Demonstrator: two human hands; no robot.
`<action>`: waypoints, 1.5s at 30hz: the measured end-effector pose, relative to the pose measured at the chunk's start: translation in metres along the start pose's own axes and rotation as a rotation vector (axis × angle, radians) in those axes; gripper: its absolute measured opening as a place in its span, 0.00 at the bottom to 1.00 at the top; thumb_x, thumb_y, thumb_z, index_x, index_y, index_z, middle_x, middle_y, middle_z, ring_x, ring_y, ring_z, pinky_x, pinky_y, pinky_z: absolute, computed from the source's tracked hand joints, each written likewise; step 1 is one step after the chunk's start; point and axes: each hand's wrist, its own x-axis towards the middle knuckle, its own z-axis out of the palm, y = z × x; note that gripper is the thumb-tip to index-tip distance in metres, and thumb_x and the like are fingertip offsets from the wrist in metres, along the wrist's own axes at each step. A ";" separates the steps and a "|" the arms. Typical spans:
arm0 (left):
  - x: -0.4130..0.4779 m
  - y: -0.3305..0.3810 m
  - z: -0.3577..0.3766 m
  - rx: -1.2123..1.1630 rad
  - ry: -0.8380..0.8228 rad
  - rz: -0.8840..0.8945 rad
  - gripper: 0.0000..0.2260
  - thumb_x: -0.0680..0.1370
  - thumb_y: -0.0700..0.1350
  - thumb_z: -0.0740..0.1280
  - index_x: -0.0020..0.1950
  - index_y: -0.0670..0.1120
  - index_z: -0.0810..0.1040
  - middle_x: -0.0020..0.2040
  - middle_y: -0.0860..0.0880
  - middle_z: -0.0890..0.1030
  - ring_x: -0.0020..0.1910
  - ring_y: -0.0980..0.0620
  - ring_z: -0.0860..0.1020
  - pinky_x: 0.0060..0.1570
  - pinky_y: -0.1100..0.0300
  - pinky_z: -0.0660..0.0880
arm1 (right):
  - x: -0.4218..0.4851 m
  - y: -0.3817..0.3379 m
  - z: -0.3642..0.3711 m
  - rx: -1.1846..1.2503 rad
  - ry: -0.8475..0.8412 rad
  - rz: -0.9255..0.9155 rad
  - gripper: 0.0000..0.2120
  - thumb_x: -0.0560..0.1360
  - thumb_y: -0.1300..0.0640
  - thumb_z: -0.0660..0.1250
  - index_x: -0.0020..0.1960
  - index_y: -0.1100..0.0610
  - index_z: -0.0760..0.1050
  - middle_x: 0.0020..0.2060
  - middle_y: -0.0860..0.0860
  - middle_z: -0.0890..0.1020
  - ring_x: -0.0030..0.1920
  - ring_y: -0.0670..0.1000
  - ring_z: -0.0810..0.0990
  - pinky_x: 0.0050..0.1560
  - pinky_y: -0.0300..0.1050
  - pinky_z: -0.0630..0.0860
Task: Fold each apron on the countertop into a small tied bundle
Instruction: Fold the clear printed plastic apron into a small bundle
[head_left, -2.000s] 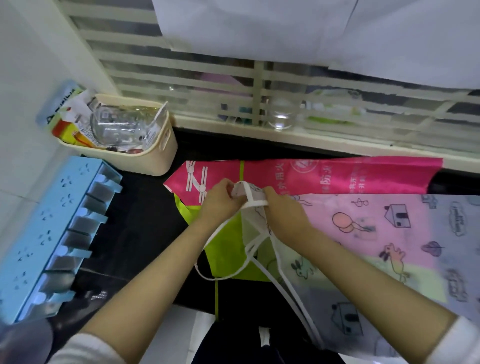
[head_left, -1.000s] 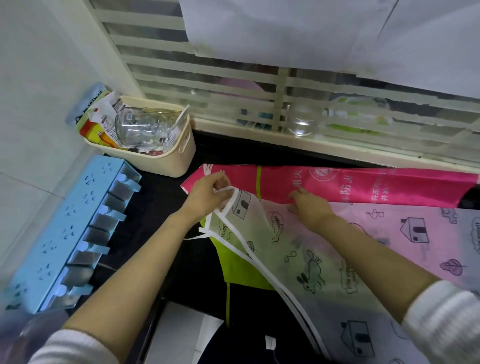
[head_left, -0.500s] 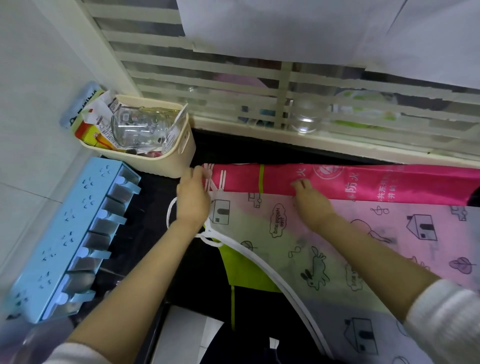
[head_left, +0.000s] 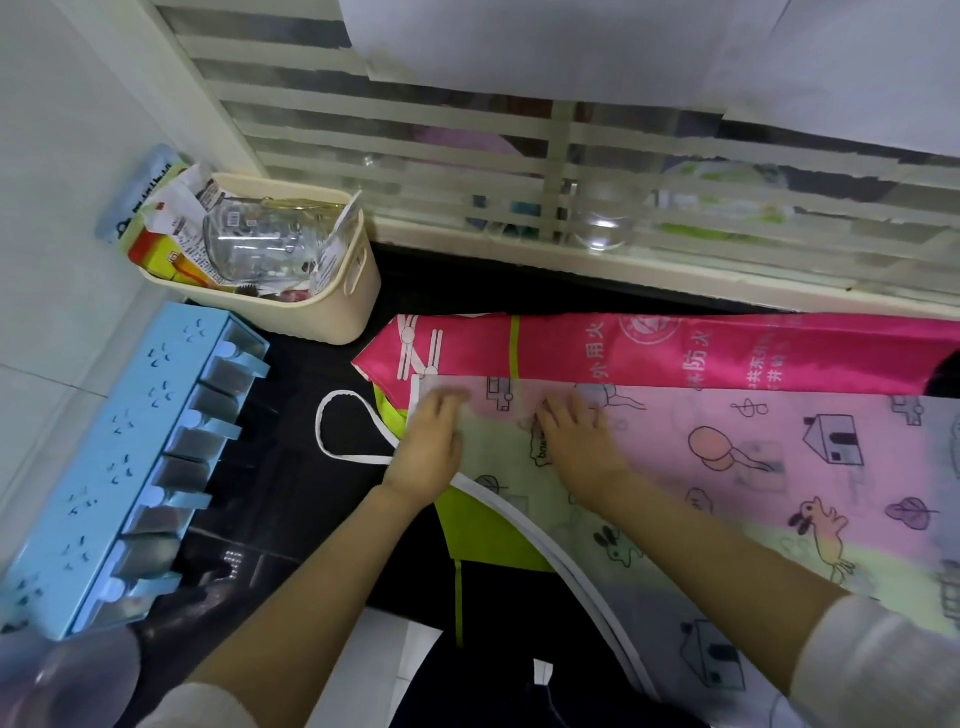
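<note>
Palms down, fingers straight: left hand (head_left: 428, 447) presses top-left corner of translucent cartoon-print apron (head_left: 727, 467), right hand (head_left: 576, 441) presses just beside it. Apron lies spread on black countertop (head_left: 291, 467); its white strap loop (head_left: 337, 415) lies left of left hand. Lime-green apron (head_left: 483, 535) underneath. Pink printed apron (head_left: 727, 353) beyond fingertips. Cream plastic basket (head_left: 353, 301) farther back, left.

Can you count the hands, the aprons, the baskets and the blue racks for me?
Hands: 2, left hand and right hand.
Aprons: 2 for sure, pink apron and cartoon apron; the green cloth underneath may be a third.
Baskets: 1, cream basket.
Blue racks: 1, blue rack.
Total: 6.
</note>
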 end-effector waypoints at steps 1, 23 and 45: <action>-0.004 -0.001 -0.004 -0.013 0.152 -0.027 0.20 0.76 0.33 0.61 0.68 0.42 0.68 0.64 0.43 0.68 0.61 0.46 0.69 0.62 0.55 0.69 | 0.001 -0.004 -0.002 0.000 0.046 -0.055 0.34 0.76 0.66 0.59 0.77 0.60 0.44 0.76 0.56 0.47 0.76 0.59 0.46 0.75 0.57 0.48; -0.091 -0.045 -0.039 0.538 -0.054 -0.432 0.12 0.78 0.36 0.56 0.58 0.48 0.70 0.54 0.50 0.78 0.58 0.49 0.71 0.54 0.55 0.61 | 0.016 -0.046 0.005 0.070 -0.007 -0.298 0.29 0.80 0.59 0.57 0.77 0.55 0.48 0.77 0.48 0.48 0.76 0.52 0.46 0.74 0.56 0.44; -0.068 -0.020 0.024 0.619 -0.270 -0.055 0.26 0.84 0.52 0.44 0.74 0.48 0.32 0.77 0.48 0.35 0.76 0.46 0.36 0.75 0.50 0.41 | -0.031 -0.046 0.034 -0.092 0.085 -0.114 0.35 0.73 0.60 0.68 0.76 0.60 0.55 0.76 0.60 0.54 0.74 0.66 0.53 0.68 0.68 0.58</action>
